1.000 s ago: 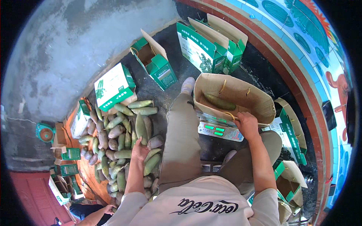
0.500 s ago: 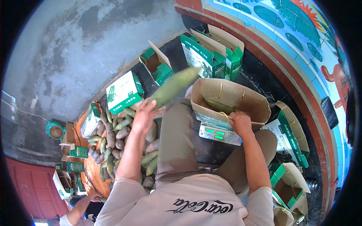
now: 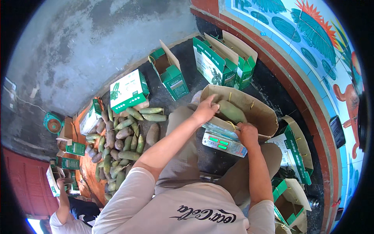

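Note:
A long green winter melon [image 3: 232, 112] lies slanted inside an open carton [image 3: 259, 119] with a brown inside. My left hand [image 3: 205, 110] reaches over the carton's left rim, its fingers closed around the melon's near-left end. On the carton's near side, my right hand [image 3: 247, 133] grips the rim beside a yellow cord handle [image 3: 232, 125]. Beneath the carton stands a digital scale [image 3: 224, 143] with lit green displays. How far the melon rests on the carton's floor is hidden.
Left of my legs spreads a heap of winter melons [image 3: 126, 144]. Open green-and-white cartons stand ahead [image 3: 210, 62] and at right [image 3: 290, 150]. A closed carton [image 3: 126, 89] sits behind the heap. At lower left, another person [image 3: 72, 214] reaches toward a carton [image 3: 54, 181].
My left hand has swung right and brought the winter melon from above my leg into the carton. My right hand keeps its grip on the rim. The co-worker's arm has risen.

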Available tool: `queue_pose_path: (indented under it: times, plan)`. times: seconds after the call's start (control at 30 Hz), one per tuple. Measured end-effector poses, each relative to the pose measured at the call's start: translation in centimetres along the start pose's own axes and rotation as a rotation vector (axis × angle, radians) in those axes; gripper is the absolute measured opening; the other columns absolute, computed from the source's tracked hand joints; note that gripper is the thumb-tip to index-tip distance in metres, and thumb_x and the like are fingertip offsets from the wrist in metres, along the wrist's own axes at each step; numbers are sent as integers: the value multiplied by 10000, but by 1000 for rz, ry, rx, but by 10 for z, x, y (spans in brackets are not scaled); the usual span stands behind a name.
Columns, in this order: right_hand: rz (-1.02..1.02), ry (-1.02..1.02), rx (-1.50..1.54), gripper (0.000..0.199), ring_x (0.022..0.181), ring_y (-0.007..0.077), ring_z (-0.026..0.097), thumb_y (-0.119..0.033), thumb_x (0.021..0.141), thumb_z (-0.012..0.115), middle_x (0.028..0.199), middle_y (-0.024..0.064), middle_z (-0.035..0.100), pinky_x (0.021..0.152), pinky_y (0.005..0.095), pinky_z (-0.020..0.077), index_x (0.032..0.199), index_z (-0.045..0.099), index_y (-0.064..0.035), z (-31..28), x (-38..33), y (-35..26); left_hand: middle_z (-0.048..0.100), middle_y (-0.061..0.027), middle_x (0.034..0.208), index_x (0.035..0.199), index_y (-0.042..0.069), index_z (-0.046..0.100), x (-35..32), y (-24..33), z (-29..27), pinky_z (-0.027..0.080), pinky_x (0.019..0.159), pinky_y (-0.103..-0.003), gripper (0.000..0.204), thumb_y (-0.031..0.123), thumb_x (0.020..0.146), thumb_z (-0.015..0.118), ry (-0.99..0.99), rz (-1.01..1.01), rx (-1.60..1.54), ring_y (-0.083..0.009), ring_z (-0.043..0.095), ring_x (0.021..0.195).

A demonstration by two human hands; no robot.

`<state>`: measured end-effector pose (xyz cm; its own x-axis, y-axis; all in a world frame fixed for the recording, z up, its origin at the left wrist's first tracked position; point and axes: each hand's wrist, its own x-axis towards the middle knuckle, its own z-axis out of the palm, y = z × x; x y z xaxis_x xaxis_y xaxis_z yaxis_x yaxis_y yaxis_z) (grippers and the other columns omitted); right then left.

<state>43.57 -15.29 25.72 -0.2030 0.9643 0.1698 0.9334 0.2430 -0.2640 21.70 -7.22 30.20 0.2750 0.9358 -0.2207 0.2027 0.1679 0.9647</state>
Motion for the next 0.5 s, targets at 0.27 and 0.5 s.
queue_pose_path:
  times: [0.27,0.5]
  plan:
    - [17,32,-13,205,806,267,612,-251,712,696,796,84,625,701,390,493,804,608,-91,0,-4,7,608,-76,1129,1178,18,563,-47,19,-58,415,943,-285,288,80,899,523,306,354,209,-147,546,1060]
    - [11,27,-5,197,794,270,608,-242,715,696,796,83,621,691,394,492,798,604,-88,3,-1,3,647,-123,969,1022,6,624,-94,-74,-156,453,832,-292,184,80,872,546,587,192,330,-193,607,907]
